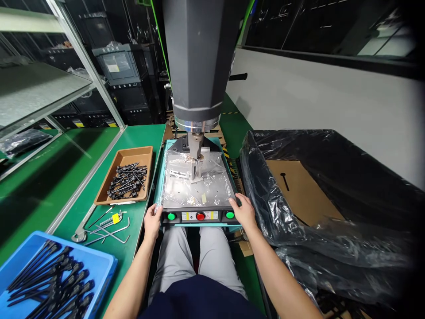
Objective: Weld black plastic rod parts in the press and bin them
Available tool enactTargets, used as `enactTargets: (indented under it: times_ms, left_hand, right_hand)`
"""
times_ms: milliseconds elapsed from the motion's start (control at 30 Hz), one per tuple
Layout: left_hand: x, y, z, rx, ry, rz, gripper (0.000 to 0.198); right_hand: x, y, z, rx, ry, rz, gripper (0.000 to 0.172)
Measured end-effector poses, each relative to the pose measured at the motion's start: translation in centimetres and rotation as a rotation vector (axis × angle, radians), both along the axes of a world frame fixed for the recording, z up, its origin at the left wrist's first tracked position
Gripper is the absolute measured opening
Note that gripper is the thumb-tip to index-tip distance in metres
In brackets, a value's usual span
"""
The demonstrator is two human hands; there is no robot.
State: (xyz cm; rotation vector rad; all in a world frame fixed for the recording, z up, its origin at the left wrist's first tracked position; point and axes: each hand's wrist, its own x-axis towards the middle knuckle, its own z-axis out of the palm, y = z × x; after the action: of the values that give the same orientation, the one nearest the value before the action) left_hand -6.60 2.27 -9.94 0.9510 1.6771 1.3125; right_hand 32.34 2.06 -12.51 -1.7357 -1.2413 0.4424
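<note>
Watching via the head cam, I have my L hand at the L front corner of the press, fingers partly curled, thumb up by the edge; can't make out whether it's actually gripping. My R hand is at the R front corner, thumb on the edge, fingers extended fwd along the side; no telling from this angle if there's any grip there either.

Press stands dead ctr, its dark press head up top, metal tip pointing down at a small metal fixture on the steel plate. Clear film covers much of the plate. Front panel has a L green button, a R green button and a red button btwn them. Each thumb is nr its green button.

On the L bench: tan tray w/ a heap of small black pins; hex keys and a wrench nr it; then a blue tray of longer black rods w/ knobbed heads.

To the R: bin lined w/ black film, cardboard inside, one black pin lying on it. Bkgd: stacked dark crates, L of the press head.
</note>
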Motion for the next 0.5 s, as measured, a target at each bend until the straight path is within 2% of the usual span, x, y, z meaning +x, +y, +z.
enactTargets:
  times_ms: [133,233,300,400,500]
  left_hand:
    - [0.4,0.9,1.1,0.022,0.129,-0.016,0.049]
    - [0.6,1.1,2.0,0.054,0.088,0.038,0.042]
    - [0.6,0.3,2.7,0.079,0.009,0.05,0.038]
    - [0.2,-3.0,3.4,0.066,-0.084,-0.009,0.038]
    - [-0.5,-8.4,3.0,-0.026,-0.107,-0.057,0.05]
  right_hand:
    - [-2.0,2.0,1.5,-0.056,-0.135,-0.022,0.034]
    - [-3.0,2.3,2.6,-0.066,-0.144,-0.043,0.017]
    - [-3.3,1.5,3.5,0.001,-0.125,-0.043,0.015]
    - [-3.6,-1.7,4.2,0.039,0.058,-0.006,0.021]
    - [-4.0,-6.6,3.8,-0.105,0.428,0.079,0.033]
